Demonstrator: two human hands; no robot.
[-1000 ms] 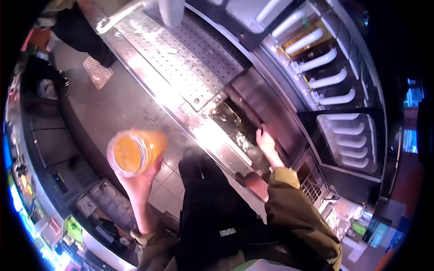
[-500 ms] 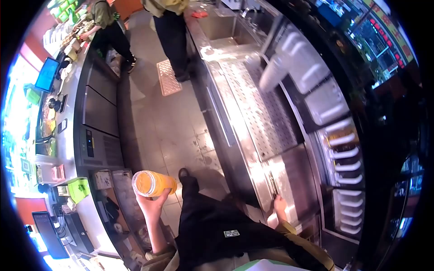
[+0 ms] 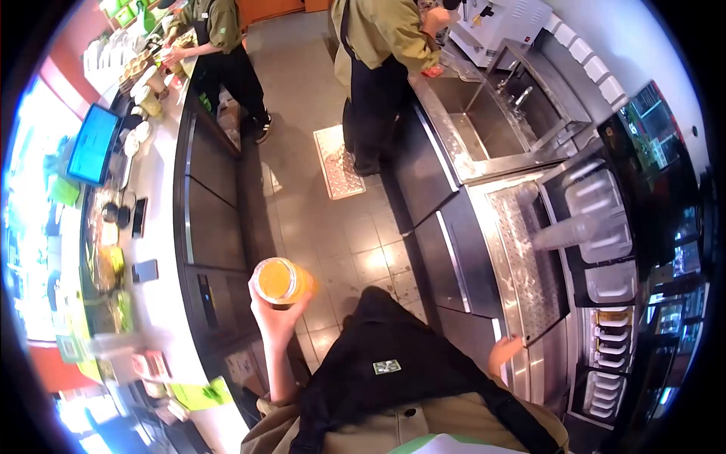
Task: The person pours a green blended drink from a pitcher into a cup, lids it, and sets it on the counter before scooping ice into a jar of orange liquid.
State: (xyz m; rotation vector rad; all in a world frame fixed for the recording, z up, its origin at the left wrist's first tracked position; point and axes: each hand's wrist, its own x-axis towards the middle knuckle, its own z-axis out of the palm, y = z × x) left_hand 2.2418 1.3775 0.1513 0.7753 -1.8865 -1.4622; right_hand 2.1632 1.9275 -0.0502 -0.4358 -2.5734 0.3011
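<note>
In my left hand [image 3: 278,321] is a clear plastic cup of orange drink [image 3: 291,282], held out over the aisle floor. My fingers and thumb wrap round its lower part, and its round top faces me. Down by the front edge of the steel counter [image 3: 518,382] is my right hand [image 3: 505,352], with no object visible in it. Its fingers stretch toward the counter edge, slightly blurred. A perforated steel drain tray [image 3: 522,242] lies just beyond that hand, and a stack of clear cups [image 3: 563,233] leans over the tray.
Two people stand ahead, one at the left counter [image 3: 212,45] and one by the sink [image 3: 461,113]. A metal plate [image 3: 339,163] lies on the tiled floor [image 3: 295,227]. Left, a screen [image 3: 94,144] and a phone [image 3: 145,270] sit on the counter. White-handled containers [image 3: 612,340] line the right.
The view has shifted forward along the aisle, bringing more of the sink and both people into sight. My left hand still holds the cup. My right hand has shifted along the counter's front edge.
</note>
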